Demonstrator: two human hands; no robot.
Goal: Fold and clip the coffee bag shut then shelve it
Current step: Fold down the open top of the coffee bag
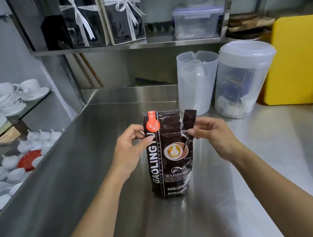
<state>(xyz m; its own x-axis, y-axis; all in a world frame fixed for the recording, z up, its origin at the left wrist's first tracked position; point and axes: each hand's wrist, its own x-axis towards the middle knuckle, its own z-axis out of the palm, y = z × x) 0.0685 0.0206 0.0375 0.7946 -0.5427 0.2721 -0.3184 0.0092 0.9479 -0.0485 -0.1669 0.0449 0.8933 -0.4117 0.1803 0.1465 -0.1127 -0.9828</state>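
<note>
Coffee bag (167,153): dark brown glossy foil pouch, tall rectangle, crinkled near the top; standing upright on the bench, mid-frame, between the 2 hands. White lettering runs up its left side; orange strip and round orange label at top left; latte-cup picture at centre.
Bag top: right corner torn loose, a narrow strip (189,118) with a serrated end sticking up beside the main panel.
Left hand (131,149): fingers curled, thumb and forefinger pinching the bag's upper left edge.
Right hand (211,132): fingers bent, tips closed on the torn strip at the bag's upper right edge.
Bench (98,167): brushed stainless steel, reflective, raised lip at the back.
Jug (197,82): translucent plastic, cylindrical, spouted rim; behind and right of the bag.
Lidded tub (243,79): translucent round plastic, white lid, dark contents; touching or just beside the jug, cannot tell which.
Yellow board (303,60): smooth, rounded corners, leaning upright at far right.
Glass shelf (28,109): left side, carrying white glazed cups and saucers (8,97).
</note>
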